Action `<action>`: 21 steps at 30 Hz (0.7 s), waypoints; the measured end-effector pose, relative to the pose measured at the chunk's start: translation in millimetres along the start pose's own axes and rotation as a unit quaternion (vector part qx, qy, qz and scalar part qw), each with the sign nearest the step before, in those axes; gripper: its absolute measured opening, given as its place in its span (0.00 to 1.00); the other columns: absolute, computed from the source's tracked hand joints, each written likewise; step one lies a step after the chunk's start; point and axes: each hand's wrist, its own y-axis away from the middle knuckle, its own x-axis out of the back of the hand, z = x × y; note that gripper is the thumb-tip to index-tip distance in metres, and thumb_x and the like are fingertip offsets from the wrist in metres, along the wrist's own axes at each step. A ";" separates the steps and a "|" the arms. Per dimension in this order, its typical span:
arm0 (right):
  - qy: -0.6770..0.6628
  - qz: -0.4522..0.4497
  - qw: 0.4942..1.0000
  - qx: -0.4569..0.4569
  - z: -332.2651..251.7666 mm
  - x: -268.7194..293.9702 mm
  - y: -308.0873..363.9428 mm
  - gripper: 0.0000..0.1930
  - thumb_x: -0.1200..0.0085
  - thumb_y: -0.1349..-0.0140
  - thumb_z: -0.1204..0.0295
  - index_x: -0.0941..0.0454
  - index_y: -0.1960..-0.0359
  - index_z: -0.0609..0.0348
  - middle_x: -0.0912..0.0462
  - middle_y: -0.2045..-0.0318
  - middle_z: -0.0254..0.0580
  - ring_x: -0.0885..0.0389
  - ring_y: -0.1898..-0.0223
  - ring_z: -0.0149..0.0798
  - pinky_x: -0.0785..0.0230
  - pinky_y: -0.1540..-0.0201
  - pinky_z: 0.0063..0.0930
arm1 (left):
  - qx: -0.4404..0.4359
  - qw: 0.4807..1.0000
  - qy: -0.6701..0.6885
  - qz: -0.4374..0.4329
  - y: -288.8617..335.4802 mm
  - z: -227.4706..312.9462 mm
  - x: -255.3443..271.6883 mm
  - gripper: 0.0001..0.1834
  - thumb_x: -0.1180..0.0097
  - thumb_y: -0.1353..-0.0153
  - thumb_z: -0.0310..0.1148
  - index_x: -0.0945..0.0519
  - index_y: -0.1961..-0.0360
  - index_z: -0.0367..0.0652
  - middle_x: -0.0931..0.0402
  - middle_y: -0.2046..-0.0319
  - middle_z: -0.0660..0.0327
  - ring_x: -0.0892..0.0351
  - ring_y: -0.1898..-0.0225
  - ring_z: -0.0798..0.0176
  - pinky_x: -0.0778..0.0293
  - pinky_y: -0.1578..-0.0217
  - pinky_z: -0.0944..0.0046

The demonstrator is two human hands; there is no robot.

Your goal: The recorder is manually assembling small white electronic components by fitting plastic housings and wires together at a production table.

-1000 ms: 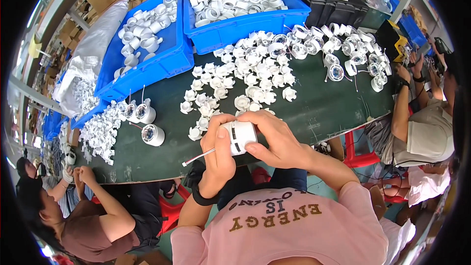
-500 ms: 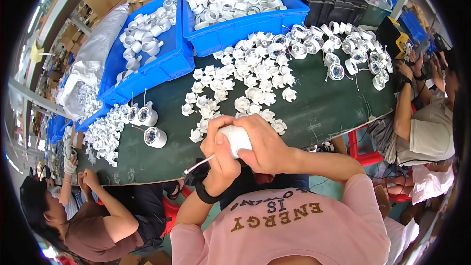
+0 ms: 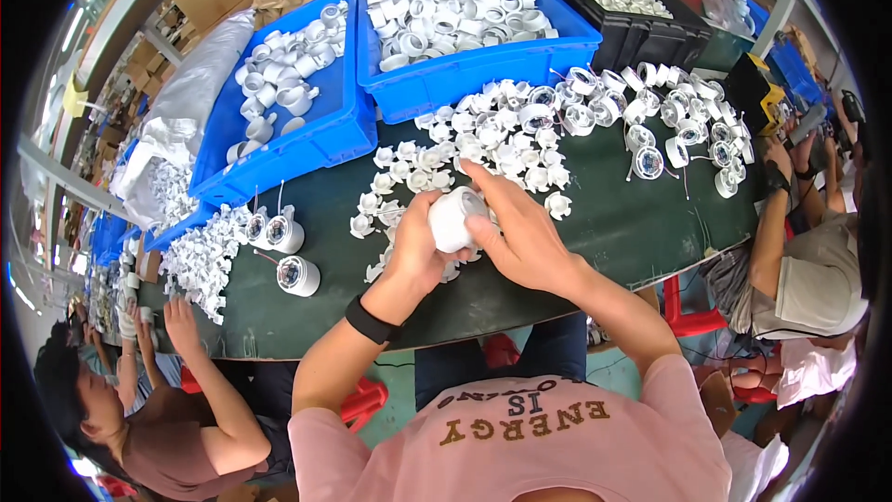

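A white, rounded plastic housing [image 3: 452, 221] is held between my hands above the green table. My left hand [image 3: 416, 240] wraps it from the left side, with a black band on that wrist. From the right, my right hand [image 3: 525, 232] presses its thumb on the housing, its index finger reaching over the far side. Just beyond my hands lie many white petal-shaped plastic parts [image 3: 429, 160], loose on the table. To the left stand white round lamp units [image 3: 298, 275] with clear faces and thin wires.
Blue bins [image 3: 400, 98] of white rings line the table's far side, beside a black crate [image 3: 641, 35] of small white parts. More wired units [image 3: 648, 162] lie right. Small white clips [image 3: 200, 260] are heaped left. Co-workers sit at left [image 3: 186, 428] and right [image 3: 808, 265].
My hands have moved away from my body with the housing, and it has turned. The wire that stuck out by my left hand no longer shows. The left co-worker's hands have shifted.
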 end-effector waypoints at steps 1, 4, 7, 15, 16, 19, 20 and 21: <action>0.001 -0.001 1.000 -0.003 1.0 2.7 -2.4 0.25 0.54 0.34 0.63 0.38 0.40 0.64 0.23 0.60 0.57 0.23 0.59 0.54 0.31 0.56 0.39 | 0.008 1.000 -0.013 -0.024 0.0 0.0 1.2 0.21 0.67 0.34 0.46 0.26 0.61 0.42 0.23 0.74 0.57 0.26 0.82 0.60 0.33 0.84 0.65; 0.014 -0.047 0.997 -0.052 0.8 4.6 -8.0 0.17 0.57 0.34 0.62 0.32 0.53 0.63 0.23 0.83 0.48 0.22 0.79 0.54 0.33 0.76 0.44 | -0.030 0.998 -0.052 -0.015 0.8 -2.7 -0.8 0.21 0.66 0.34 0.47 0.26 0.63 0.42 0.23 0.73 0.57 0.24 0.79 0.61 0.30 0.83 0.65; 0.088 -0.044 0.994 -0.050 -4.6 -3.7 -3.5 0.15 0.57 0.35 0.63 0.33 0.56 0.63 0.24 0.82 0.49 0.23 0.80 0.52 0.34 0.77 0.43 | -0.079 0.993 -0.078 0.030 2.0 -8.2 -5.6 0.21 0.64 0.35 0.48 0.26 0.64 0.43 0.23 0.73 0.58 0.24 0.78 0.62 0.29 0.82 0.67; 0.182 -0.063 0.980 -0.053 -1.4 -0.1 -14.8 0.20 0.51 0.38 0.66 0.35 0.47 0.61 0.22 0.81 0.48 0.22 0.80 0.52 0.32 0.78 0.42 | -0.050 0.993 -0.102 0.021 -22.0 1.8 1.8 0.20 0.61 0.36 0.48 0.27 0.55 0.46 0.24 0.64 0.61 0.23 0.66 0.64 0.27 0.71 0.63; 0.159 -0.039 0.986 -0.042 -3.7 -0.9 -14.2 0.25 0.48 0.39 0.69 0.38 0.40 0.59 0.19 0.74 0.52 0.20 0.78 0.53 0.30 0.77 0.41 | -0.046 0.993 -0.099 -0.042 -32.9 11.3 12.9 0.20 0.62 0.36 0.49 0.27 0.57 0.45 0.24 0.64 0.60 0.24 0.65 0.64 0.29 0.70 0.65; 0.083 -0.039 0.994 -0.060 -0.5 -7.7 -22.9 0.29 0.43 0.43 0.70 0.39 0.39 0.57 0.24 0.65 0.62 0.21 0.71 0.58 0.28 0.72 0.44 | -0.176 0.958 -0.207 -0.096 -42.7 15.1 1.3 0.24 0.62 0.34 0.49 0.32 0.50 0.40 0.28 0.60 0.58 0.27 0.65 0.66 0.30 0.69 0.68; 0.060 0.029 0.998 -0.001 15.4 -10.2 -26.4 0.29 0.42 0.44 0.72 0.38 0.40 0.57 0.24 0.65 0.60 0.21 0.70 0.55 0.28 0.70 0.42 | -0.223 0.917 -0.313 -0.104 -34.9 17.0 -3.1 0.31 0.57 0.35 0.51 0.39 0.41 0.37 0.31 0.57 0.55 0.28 0.63 0.66 0.30 0.65 0.67; 0.031 0.098 0.993 0.061 33.2 -16.7 -30.0 0.29 0.41 0.44 0.74 0.38 0.40 0.57 0.24 0.64 0.57 0.21 0.70 0.51 0.28 0.68 0.41 | -0.203 0.869 -0.397 -0.216 -17.5 38.8 -6.1 0.42 0.47 0.39 0.51 0.49 0.34 0.36 0.33 0.50 0.49 0.28 0.54 0.60 0.31 0.52 0.65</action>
